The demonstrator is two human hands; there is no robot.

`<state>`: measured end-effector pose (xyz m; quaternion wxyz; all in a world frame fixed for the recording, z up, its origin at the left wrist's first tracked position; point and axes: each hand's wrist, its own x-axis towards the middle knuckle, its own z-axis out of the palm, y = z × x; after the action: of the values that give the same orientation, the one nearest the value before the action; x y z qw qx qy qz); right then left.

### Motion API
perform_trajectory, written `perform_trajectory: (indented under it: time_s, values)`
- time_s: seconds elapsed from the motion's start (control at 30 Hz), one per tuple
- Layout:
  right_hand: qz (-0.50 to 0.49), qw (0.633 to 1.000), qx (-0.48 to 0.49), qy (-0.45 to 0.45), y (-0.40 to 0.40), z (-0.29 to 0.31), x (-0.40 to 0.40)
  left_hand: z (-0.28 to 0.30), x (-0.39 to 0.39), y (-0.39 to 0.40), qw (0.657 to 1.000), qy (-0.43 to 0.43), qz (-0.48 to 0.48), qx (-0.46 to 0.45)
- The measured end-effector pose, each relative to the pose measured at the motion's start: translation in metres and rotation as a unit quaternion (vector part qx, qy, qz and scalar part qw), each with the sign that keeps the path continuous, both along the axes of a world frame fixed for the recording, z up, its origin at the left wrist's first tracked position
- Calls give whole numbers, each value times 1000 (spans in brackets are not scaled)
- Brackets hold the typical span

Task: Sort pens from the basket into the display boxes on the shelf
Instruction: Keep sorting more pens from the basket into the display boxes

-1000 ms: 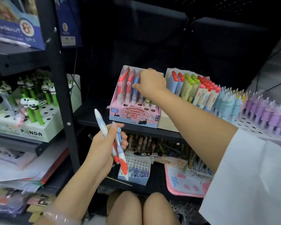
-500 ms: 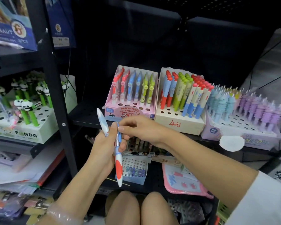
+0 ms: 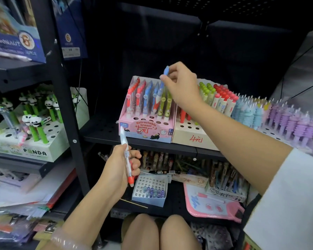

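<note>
Dim dark backdrop, soft frontal light, wide-angle edge bending

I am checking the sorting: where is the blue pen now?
In the head view, the right hand pinches the blue pen above the pink box, over its row of blue pens, upper centre.

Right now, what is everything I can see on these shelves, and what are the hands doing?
Pink display box: one, upper shelf, rows of red, blue and green pens.
Cream box: one, right of the pink one, green and red-capped pens.
Unicorn pens: many, blue and purple, far right.
Panda box: one, white, left shelf, green panda pens.
Small grey box: one, lower shelf, few purple-topped items.
Pink board: one, lower shelf, right.
Blue pen: one, over the pink box.
Red-and-white pen: one.
Right hand: pinches the blue pen.
Left hand: grips the red-and-white pen.
</note>
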<state>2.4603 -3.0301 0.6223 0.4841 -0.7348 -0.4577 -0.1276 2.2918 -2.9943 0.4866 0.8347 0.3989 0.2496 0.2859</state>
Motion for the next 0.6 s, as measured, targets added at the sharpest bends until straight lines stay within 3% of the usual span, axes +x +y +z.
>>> perform_trajectory:
  time_s: [0.1,0.37,0.5,0.6]
  values:
    - [-6,998,-56,-22,10,-7,5,-1,-1,2,1000,-14,12,2]
    - [-21,997,-74,-15,23,-9,9,-7,-5,9,994,23,67,85]
    - [-77,964,-203,-155,28,-18,11,-10,-11,14,984,61,72,154]
    - [-104,949,-266,-133,27,-21,14,-9,-16,16,982,43,65,171]
